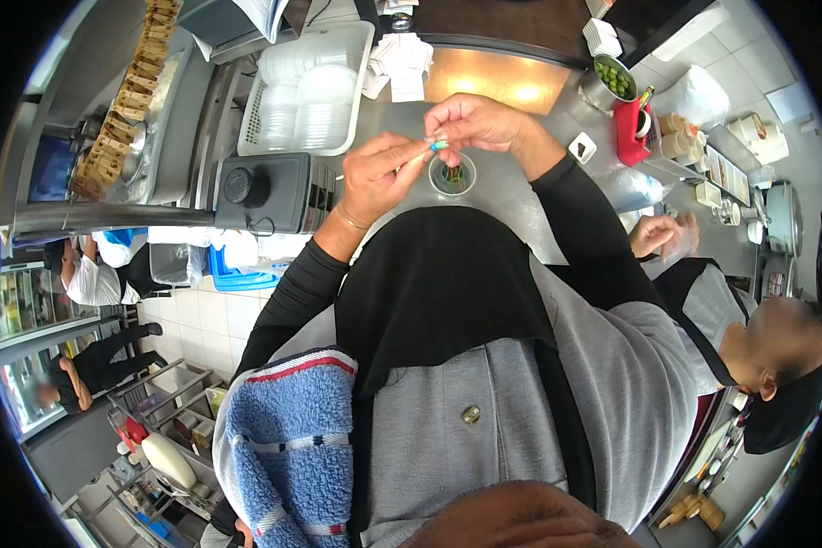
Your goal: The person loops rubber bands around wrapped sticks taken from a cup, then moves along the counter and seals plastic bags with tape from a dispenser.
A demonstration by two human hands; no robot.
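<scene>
My left hand point(379, 172) is closed in a pinch, its fingertips meeting those of my right hand point(477, 122) above the steel counter. Between the fingertips shows a small blue, green and white piece point(439, 144), too small to name. Both hands seem to grip it. A thin pale tip sticks out on the far side of my left hand. Just below the fingers stands a clear round cup point(453, 175) with thin red and green bits inside, whose kind I cannot make out.
Left of my hands are a white basket point(365, 87) of clear plastic containers and a grey machine point(269, 183). To the right stand a pot of green fruit point(609, 84), a red holder point(628, 135) and a small white dish point(582, 147). A co-worker's hands point(659, 236) are close on the right.
</scene>
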